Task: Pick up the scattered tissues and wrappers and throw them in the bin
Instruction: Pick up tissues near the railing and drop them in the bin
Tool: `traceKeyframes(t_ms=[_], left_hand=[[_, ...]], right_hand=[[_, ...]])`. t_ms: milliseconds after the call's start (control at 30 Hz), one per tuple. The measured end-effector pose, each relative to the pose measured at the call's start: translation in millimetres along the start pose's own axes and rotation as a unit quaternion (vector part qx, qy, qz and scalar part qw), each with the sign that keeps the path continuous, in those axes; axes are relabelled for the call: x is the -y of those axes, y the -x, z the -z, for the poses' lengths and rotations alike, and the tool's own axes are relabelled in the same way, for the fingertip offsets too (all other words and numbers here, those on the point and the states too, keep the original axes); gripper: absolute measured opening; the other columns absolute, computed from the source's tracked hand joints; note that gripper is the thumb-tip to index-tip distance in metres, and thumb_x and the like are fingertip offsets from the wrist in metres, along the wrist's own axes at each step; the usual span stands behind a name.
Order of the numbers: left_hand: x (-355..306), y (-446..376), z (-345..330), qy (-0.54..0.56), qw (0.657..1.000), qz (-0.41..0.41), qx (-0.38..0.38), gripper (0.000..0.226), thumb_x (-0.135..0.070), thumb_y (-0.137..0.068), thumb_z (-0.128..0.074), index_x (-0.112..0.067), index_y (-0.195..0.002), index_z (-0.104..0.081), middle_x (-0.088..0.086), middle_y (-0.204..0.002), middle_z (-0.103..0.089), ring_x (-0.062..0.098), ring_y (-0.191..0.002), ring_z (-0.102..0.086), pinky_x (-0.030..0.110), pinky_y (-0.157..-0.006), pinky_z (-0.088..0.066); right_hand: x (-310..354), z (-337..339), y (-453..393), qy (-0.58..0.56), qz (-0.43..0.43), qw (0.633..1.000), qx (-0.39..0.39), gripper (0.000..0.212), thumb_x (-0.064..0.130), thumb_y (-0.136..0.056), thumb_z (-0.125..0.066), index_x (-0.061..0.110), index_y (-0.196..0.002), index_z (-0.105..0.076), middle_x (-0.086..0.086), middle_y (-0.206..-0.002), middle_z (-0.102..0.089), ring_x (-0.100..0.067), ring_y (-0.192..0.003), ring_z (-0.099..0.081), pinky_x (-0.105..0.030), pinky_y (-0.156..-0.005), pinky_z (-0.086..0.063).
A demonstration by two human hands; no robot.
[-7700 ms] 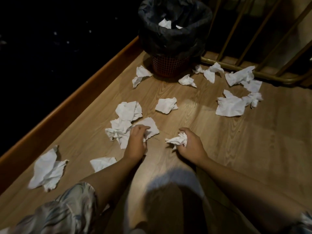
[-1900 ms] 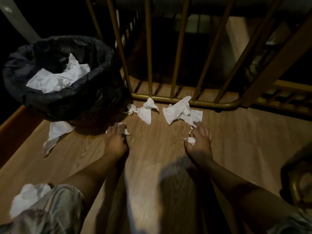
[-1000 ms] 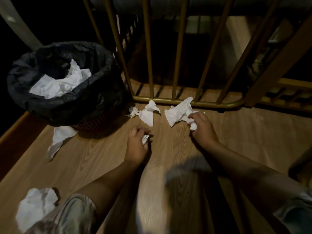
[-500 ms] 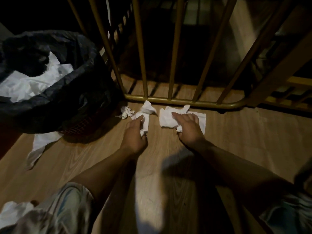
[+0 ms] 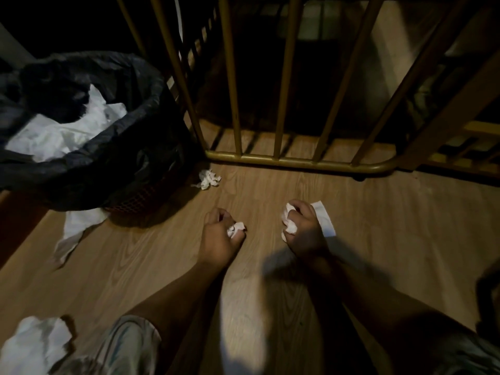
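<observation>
Wood floor (image 5: 378, 239) by the bin (image 5: 130, 147), left hand (image 5: 219, 239) fisted round a tissue wad (image 5: 236, 229), right hand (image 5: 304, 231) clenching crumpled tissues (image 5: 323, 220).

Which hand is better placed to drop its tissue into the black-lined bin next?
Left. The left hand, closed on a crumpled white tissue, is nearer the black-lined bin; the right hand is farther away.

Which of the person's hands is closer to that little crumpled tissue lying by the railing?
The left hand. It sits just below the small crumpled tissue, closed on a wad. The right hand is farther off to the right, also holding tissue.
</observation>
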State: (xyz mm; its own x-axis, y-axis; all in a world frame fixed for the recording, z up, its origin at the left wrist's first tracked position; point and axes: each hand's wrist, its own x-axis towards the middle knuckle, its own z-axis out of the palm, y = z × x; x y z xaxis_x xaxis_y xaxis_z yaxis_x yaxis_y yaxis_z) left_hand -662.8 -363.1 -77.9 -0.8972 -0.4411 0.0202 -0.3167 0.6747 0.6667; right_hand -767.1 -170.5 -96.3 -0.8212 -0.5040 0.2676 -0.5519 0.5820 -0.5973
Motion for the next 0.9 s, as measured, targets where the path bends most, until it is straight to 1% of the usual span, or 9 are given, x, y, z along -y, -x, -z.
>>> traceKeyframes(t_ms=[67, 133, 233, 300, 400, 500, 667, 733, 900], left_hand=[[-1.9, 7.2, 2.4, 0.031, 0.999, 0.003, -0.036, 0.007, -0.014, -0.083, -0.067, -0.01, -0.086, -0.062, 0.001, -0.098, -0.055, 0.014, -0.085, -0.051, 0.027, -0.072, -0.039], [-6.8, 10.4, 8.4, 0.088, 0.994, 0.022, -0.067, 0.018, -0.001, -0.082, -0.061, -0.016, -0.09, -0.054, 0.0, -0.091, -0.061, 0.012, -0.079, -0.057, 0.027, -0.069, -0.044], [-13.4, 6.2, 21.5, 0.128, 0.985, 0.059, -0.1, 0.031, -0.005, -0.088, -0.061, -0.019, -0.114, -0.052, -0.009, -0.097, -0.062, 0.001, -0.082, -0.057, 0.009, -0.073, -0.042], [-13.5, -2.9, 30.2, 0.105, 0.984, 0.074, -0.122, 0.031, -0.016, -0.089, -0.066, -0.017, -0.117, -0.055, -0.009, -0.102, -0.058, -0.002, -0.085, -0.053, 0.002, -0.072, -0.037], [-10.5, -21.5, 41.4, 0.034, 0.987, 0.075, -0.142, 0.033, -0.017, -0.087, -0.069, -0.014, -0.118, -0.057, 0.001, -0.117, -0.051, 0.011, -0.096, -0.054, 0.017, -0.08, -0.042], [-11.7, -44.5, 45.8, 0.001, 0.987, 0.098, -0.126, 0.05, -0.004, -0.084, -0.065, -0.014, -0.131, -0.05, 0.011, -0.136, -0.037, 0.025, -0.115, -0.051, 0.023, -0.095, -0.039], [-4.5, -76.4, 39.9, -0.042, 0.99, 0.126, 0.039, 0.085, -0.008, -0.081, -0.069, -0.025, -0.151, -0.024, 0.004, -0.159, -0.019, 0.031, -0.141, -0.024, 0.043, -0.114, -0.029], [6.0, -78.9, 37.0, -0.069, 0.989, 0.118, 0.063, 0.08, -0.012, -0.083, -0.067, -0.023, -0.151, -0.025, 0.006, -0.159, -0.023, 0.032, -0.141, -0.028, 0.044, -0.115, -0.03], [17.4, -50.1, 37.6, -0.134, 0.99, 0.036, 0.003, 0.044, -0.026, -0.093, -0.056, -0.016, -0.136, -0.048, 0.01, -0.135, -0.046, 0.027, -0.12, -0.042, 0.037, -0.102, -0.039]], right_hand=[[9.0, -0.5, 2.9, -0.015, 0.012, 1.0, -0.017, 0.023, -0.004, -0.066, -0.07, 0.003, -0.087, -0.064, -0.014, -0.096, -0.064, -0.032, -0.091, -0.063, -0.03, -0.083, -0.046], [23.6, 3.3, 2.8, -0.066, 0.004, 0.998, -0.009, 0.015, 0.0, -0.071, -0.061, 0.006, -0.085, -0.062, -0.007, -0.085, -0.062, -0.025, -0.081, -0.061, -0.026, -0.076, -0.046], [44.8, 9.2, -7.4, -0.116, -0.071, 0.99, 0.026, 0.016, 0.003, -0.08, -0.062, 0.016, -0.09, -0.059, 0.003, -0.085, -0.059, -0.014, -0.079, -0.056, -0.007, -0.073, -0.039], [57.8, 9.6, -19.7, -0.15, -0.094, 0.984, 0.029, 0.02, 0.006, -0.084, -0.063, 0.021, -0.096, -0.057, 0.005, -0.088, -0.06, -0.013, -0.081, -0.058, -0.018, -0.07, -0.048], [77.3, 9.0, -40.9, -0.228, -0.093, 0.969, -0.003, 0.014, 0.01, -0.09, -0.059, 0.023, -0.095, -0.057, 0.005, -0.085, -0.061, -0.013, -0.077, -0.061, -0.039, -0.066, -0.057], [90.2, 5.4, -57.7, -0.274, -0.152, 0.949, -0.028, 0.011, 0.022, -0.093, -0.059, 0.032, -0.089, -0.059, 0.008, -0.08, -0.062, -0.012, -0.074, -0.064, -0.046, -0.063, -0.059], [93.2, -3.2, -66.9, -0.287, -0.184, 0.939, -0.039, 0.017, 0.042, -0.09, -0.061, 0.029, -0.079, -0.06, 0.009, -0.07, -0.062, -0.009, -0.067, -0.064, -0.045, -0.062, -0.06], [92.6, -5.5, -65.0, -0.267, -0.182, 0.946, -0.038, 0.022, 0.04, -0.091, -0.06, 0.024, -0.075, -0.061, 0.006, -0.066, -0.062, -0.008, -0.064, -0.063, -0.042, -0.063, -0.059], [89.0, -7.4, -58.9, -0.262, -0.189, 0.946, -0.038, 0.024, 0.029, -0.092, -0.062, 0.018, -0.071, -0.062, 0.001, -0.064, -0.062, -0.009, -0.06, -0.061, -0.038, -0.062, -0.056]])
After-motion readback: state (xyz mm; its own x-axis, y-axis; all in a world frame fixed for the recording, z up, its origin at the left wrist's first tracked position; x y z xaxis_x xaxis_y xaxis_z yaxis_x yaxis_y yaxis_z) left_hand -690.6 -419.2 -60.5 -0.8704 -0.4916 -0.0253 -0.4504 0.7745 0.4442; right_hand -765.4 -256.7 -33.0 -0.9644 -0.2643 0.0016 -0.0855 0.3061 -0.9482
